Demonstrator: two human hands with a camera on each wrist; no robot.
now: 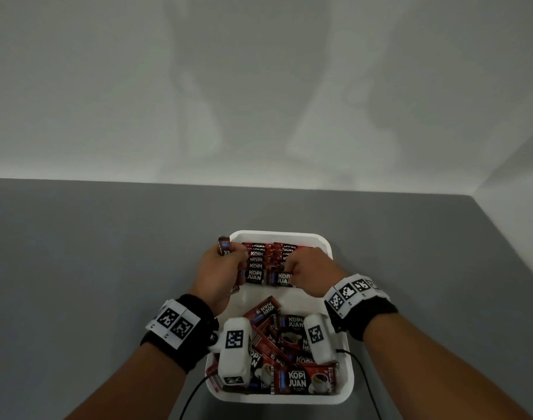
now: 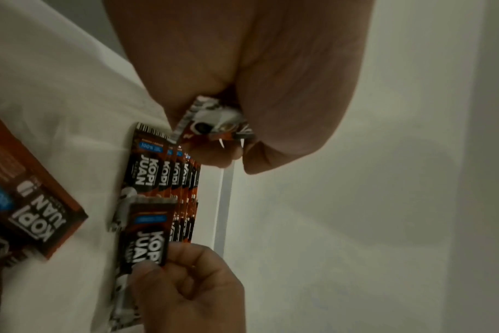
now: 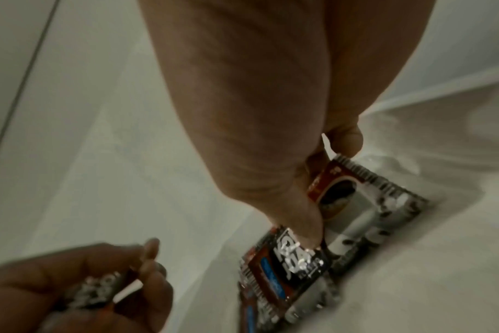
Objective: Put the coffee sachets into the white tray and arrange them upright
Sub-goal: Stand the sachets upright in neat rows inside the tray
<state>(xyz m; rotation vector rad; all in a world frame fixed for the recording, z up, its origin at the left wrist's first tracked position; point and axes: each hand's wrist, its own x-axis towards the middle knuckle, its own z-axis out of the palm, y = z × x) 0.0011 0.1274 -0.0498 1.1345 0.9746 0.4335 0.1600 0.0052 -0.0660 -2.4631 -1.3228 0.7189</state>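
The white tray (image 1: pixel 328 247) lies on the grey table. Red-and-black coffee sachets stand upright in two rows (image 1: pixel 268 260) at its far end, and a loose pile of sachets (image 1: pixel 292 356) lies flat at the near end. My left hand (image 1: pixel 233 254) grips one sachet (image 1: pixel 223 248) over the tray's far-left rim; the same sachet (image 2: pixel 214 126) shows curled inside my left hand (image 2: pixel 237 155). My right hand (image 1: pixel 291 269) pinches the front sachet (image 1: pixel 282 278) of the right row. In the right wrist view my right hand's (image 3: pixel 325 202) thumb presses on that sachet (image 3: pixel 293 259).
The grey table (image 1: pixel 107 268) runs wide to the left and right of the tray. A white wall (image 1: pixel 259 101) closes off the back and the right side. Black cables (image 1: pixel 366 386) trail from the wrist cameras toward the near edge.
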